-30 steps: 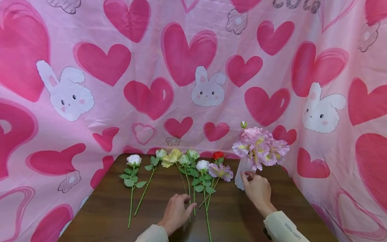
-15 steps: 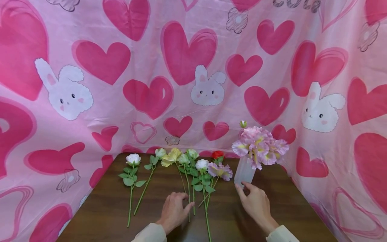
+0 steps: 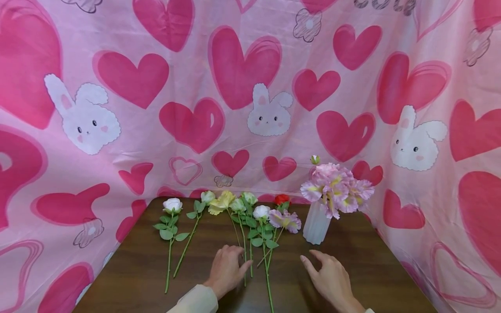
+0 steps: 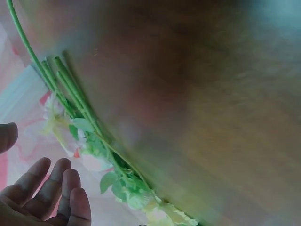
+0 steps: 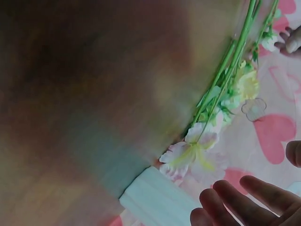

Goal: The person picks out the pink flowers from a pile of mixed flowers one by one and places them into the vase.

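My left hand hovers loosely above the table beside the lower stems of the middle flowers, holding nothing; its fingers show apart from the stems in the left wrist view. My right hand is empty too, with relaxed fingers, just in front of the white vase and apart from it. Pink-purple irises and a small bud stand up from the vase. On the table between the hands lie a white rose and a purple iris with crossing stems.
To the left lie another white rose and a pale green rose. A yellow flower and a red flower lie farther back on the brown table. A pink heart-print cloth hangs behind.
My right hand has let go of the vase and drawn back toward me. The vase stays in place, and the left hand has barely moved.
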`<action>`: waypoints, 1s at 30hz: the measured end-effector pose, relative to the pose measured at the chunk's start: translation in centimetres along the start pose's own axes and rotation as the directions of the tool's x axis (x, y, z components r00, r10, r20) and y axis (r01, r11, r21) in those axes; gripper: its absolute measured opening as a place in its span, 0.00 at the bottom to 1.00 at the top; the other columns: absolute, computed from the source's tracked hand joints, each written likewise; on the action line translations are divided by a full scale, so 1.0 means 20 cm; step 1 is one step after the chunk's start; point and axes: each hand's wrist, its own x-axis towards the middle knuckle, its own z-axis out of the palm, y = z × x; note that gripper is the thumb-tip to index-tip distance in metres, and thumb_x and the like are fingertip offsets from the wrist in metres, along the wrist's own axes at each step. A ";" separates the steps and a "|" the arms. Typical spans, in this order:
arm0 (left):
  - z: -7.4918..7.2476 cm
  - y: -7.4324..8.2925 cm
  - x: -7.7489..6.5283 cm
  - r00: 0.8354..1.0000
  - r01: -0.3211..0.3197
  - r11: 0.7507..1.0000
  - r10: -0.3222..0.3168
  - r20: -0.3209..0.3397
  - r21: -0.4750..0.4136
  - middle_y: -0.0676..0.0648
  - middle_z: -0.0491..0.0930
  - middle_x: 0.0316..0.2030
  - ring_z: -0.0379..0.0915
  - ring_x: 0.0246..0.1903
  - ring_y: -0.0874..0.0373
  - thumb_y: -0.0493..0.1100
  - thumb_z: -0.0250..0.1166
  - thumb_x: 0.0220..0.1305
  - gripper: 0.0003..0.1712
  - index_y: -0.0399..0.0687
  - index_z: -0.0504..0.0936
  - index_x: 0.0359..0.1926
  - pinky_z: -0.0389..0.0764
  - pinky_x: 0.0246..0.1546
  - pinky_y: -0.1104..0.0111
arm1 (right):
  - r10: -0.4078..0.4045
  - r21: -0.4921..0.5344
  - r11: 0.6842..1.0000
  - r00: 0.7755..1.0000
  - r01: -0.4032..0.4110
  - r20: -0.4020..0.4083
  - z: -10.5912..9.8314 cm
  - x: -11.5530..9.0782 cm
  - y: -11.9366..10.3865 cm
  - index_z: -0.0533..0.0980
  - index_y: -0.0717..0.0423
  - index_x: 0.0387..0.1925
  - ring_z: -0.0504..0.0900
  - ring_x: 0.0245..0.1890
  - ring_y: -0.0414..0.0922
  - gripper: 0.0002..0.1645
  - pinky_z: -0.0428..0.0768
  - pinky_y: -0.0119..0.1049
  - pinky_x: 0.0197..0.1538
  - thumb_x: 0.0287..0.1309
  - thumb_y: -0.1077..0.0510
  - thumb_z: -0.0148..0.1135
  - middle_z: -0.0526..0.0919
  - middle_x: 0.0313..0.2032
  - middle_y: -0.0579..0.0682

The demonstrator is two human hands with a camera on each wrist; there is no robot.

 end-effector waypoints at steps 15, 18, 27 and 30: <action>0.06 0.12 0.12 0.997 -0.060 0.997 0.057 0.054 0.046 0.48 0.87 0.38 0.75 0.37 0.52 0.53 0.76 0.59 0.18 0.46 0.89 0.43 0.74 0.41 0.59 | 0.021 -0.034 0.999 0.997 -0.018 0.078 0.01 -0.12 0.01 0.86 0.51 0.51 0.84 0.49 0.58 0.33 0.79 0.60 0.50 0.61 0.30 0.66 0.88 0.47 0.55; 0.08 0.14 0.15 0.995 -0.083 0.994 0.080 0.056 0.065 0.49 0.87 0.37 0.75 0.37 0.53 0.53 0.76 0.59 0.18 0.46 0.89 0.42 0.74 0.40 0.60 | 0.020 -0.037 0.999 0.997 -0.017 0.071 0.01 -0.13 0.01 0.86 0.51 0.50 0.85 0.47 0.58 0.32 0.80 0.59 0.48 0.60 0.31 0.67 0.88 0.46 0.55; 0.14 0.18 0.21 0.993 -0.095 0.994 0.090 0.074 0.061 0.52 0.85 0.34 0.75 0.36 0.53 0.51 0.76 0.60 0.12 0.48 0.88 0.36 0.75 0.40 0.60 | 0.027 -0.037 0.999 0.999 -0.025 0.045 -0.01 -0.14 0.01 0.87 0.51 0.48 0.85 0.44 0.58 0.29 0.81 0.60 0.44 0.58 0.33 0.70 0.88 0.44 0.56; 0.16 0.20 0.23 0.993 -0.093 0.993 0.088 0.073 0.070 0.52 0.84 0.33 0.76 0.36 0.53 0.50 0.76 0.59 0.12 0.48 0.88 0.34 0.76 0.41 0.59 | 0.040 -0.040 0.999 0.997 -0.037 0.059 -0.01 -0.14 0.01 0.87 0.50 0.48 0.85 0.44 0.58 0.30 0.80 0.60 0.44 0.58 0.32 0.69 0.88 0.43 0.56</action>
